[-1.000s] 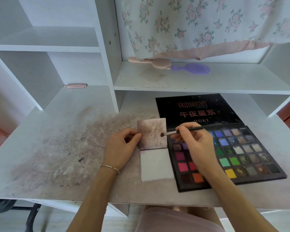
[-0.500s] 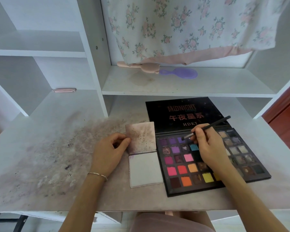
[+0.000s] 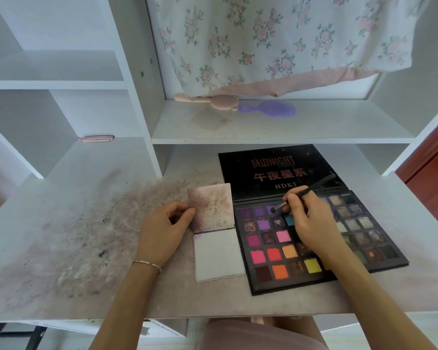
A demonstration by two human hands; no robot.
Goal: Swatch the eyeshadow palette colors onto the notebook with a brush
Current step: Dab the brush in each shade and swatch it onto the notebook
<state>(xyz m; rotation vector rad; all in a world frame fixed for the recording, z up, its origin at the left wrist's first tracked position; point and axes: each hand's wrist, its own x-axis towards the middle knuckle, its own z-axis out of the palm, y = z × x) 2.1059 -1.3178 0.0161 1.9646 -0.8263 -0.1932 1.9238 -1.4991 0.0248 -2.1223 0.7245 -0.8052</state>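
Note:
A small open notebook [image 3: 219,256] lies on the desk, its upper page stained pink-brown and lifted slightly. My left hand [image 3: 162,231] pinches that page's left edge with thumb and fingers. Right beside the notebook lies the open black eyeshadow palette [image 3: 273,251] with many coloured pans. My right hand [image 3: 306,218] hovers over the palette and grips a thin black brush [image 3: 314,189]. The brush tip rests on a purple pan in the top row.
The desk [image 3: 74,236] is smeared with pinkish powder to the left. A shelf [image 3: 276,127] behind holds a pink brush [image 3: 208,100] and a purple hairbrush [image 3: 271,109]. Floral fabric [image 3: 276,39] hangs above. A pink item [image 3: 96,139] lies in the left cubby.
My right hand moved the brush from the notebook's upper page over to the palette, and its tip now touches a purple pan. My left hand kept its hold on the page.

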